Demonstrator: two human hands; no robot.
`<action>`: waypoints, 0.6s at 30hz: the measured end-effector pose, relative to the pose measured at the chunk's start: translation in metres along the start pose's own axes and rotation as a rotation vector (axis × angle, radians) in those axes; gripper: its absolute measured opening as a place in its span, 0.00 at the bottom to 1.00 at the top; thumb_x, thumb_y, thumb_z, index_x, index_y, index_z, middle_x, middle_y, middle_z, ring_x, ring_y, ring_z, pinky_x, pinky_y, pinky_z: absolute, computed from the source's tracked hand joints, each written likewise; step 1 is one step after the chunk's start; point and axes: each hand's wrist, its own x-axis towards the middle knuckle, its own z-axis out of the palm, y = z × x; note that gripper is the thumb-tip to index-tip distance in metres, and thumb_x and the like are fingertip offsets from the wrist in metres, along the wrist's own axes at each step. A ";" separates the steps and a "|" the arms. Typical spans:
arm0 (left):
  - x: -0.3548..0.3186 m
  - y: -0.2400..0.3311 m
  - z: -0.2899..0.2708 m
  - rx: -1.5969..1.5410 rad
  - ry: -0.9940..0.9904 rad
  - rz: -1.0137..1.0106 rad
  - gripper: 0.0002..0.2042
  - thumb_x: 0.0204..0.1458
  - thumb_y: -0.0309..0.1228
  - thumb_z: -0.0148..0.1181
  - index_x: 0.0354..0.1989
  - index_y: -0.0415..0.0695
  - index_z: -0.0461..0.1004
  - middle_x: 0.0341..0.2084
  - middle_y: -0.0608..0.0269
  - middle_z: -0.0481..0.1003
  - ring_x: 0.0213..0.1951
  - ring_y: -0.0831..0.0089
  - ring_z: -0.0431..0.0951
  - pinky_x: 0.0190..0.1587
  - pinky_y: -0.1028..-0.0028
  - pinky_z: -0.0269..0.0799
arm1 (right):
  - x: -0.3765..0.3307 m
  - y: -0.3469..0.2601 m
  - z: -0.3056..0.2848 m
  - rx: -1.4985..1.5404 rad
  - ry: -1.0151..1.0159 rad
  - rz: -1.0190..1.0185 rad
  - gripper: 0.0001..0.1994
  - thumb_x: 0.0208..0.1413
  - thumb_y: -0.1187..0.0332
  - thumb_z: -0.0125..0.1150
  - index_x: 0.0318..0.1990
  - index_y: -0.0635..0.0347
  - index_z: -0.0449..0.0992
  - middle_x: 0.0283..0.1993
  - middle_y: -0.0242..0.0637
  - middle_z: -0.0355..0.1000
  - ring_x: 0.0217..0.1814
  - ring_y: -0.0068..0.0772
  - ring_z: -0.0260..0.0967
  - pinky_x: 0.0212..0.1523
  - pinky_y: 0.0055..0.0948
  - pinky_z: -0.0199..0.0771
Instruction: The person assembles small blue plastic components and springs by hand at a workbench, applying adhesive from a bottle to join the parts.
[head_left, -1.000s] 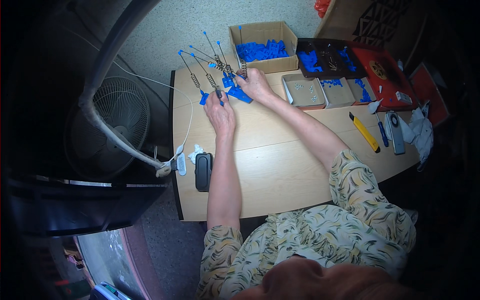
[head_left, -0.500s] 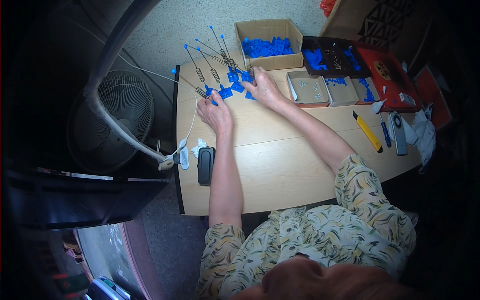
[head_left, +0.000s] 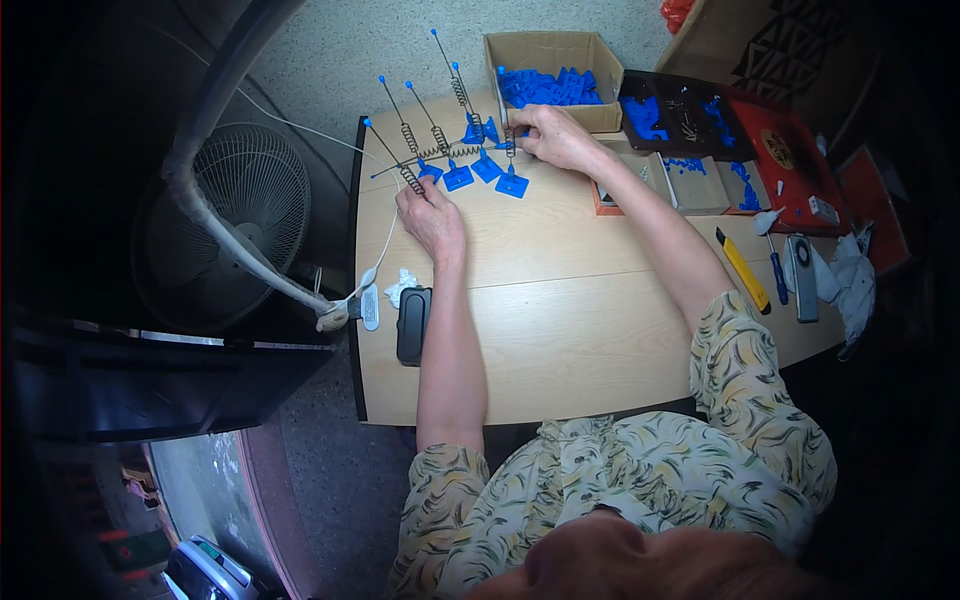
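My left hand (head_left: 432, 222) is closed at the lower end of a tilted spring rod (head_left: 412, 180) with a blue ball tip. Just right of its fingers stand several more spring rods (head_left: 439, 138) on blue square bases (head_left: 458, 177), their thin wires pointing up and left. My right hand (head_left: 558, 138) pinches the right end of another spring rod (head_left: 465, 152) that lies crosswise among the standing ones; a bit of blue shows at its fingertips. Close in front of those fingers stands one more rod on a blue base (head_left: 512, 182).
Behind is a cardboard box (head_left: 550, 118) of blue parts. To the right are small trays (head_left: 705, 200) with little parts, a red box lid (head_left: 785, 160), a yellow cutter (head_left: 742, 268), a screwdriver (head_left: 776, 272) and a phone (head_left: 801, 280). A black case (head_left: 412, 328) lies beside my left forearm; a fan (head_left: 222, 215) stands left.
My right hand has moved right and slightly away, drawing back from the bases. The standing rods are more spread out, and one rod now lies crosswise. My left hand has barely moved.
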 end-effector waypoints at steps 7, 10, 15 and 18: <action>0.003 -0.004 -0.001 -0.084 0.088 -0.042 0.10 0.60 0.25 0.57 0.47 0.33 0.73 0.43 0.45 0.71 0.50 0.47 0.71 0.55 0.53 0.65 | 0.055 0.020 0.036 -0.061 -0.175 -0.439 0.12 0.57 0.71 0.63 0.47 0.65 0.80 0.43 0.49 0.80 0.47 0.52 0.79 0.48 0.41 0.80; 0.003 0.001 0.009 -0.119 0.089 -0.039 0.13 0.59 0.25 0.58 0.50 0.33 0.70 0.45 0.44 0.71 0.52 0.46 0.70 0.57 0.53 0.64 | 0.078 0.030 0.059 -0.152 -0.181 -0.473 0.13 0.58 0.69 0.63 0.50 0.63 0.79 0.43 0.49 0.80 0.47 0.54 0.79 0.49 0.43 0.80; 0.002 -0.012 0.002 0.016 0.139 -0.001 0.12 0.62 0.26 0.55 0.52 0.35 0.72 0.48 0.46 0.71 0.51 0.52 0.73 0.55 0.58 0.68 | 0.087 -0.012 0.081 -0.379 -0.264 -0.528 0.11 0.46 0.69 0.65 0.37 0.64 0.75 0.36 0.49 0.78 0.43 0.57 0.78 0.42 0.51 0.77; 0.005 -0.006 0.008 -0.015 0.130 -0.003 0.14 0.61 0.27 0.56 0.52 0.35 0.71 0.49 0.45 0.72 0.53 0.48 0.71 0.57 0.54 0.65 | 0.098 -0.010 0.080 -0.518 -0.300 -0.511 0.09 0.45 0.70 0.63 0.34 0.64 0.76 0.35 0.50 0.78 0.43 0.57 0.78 0.42 0.51 0.77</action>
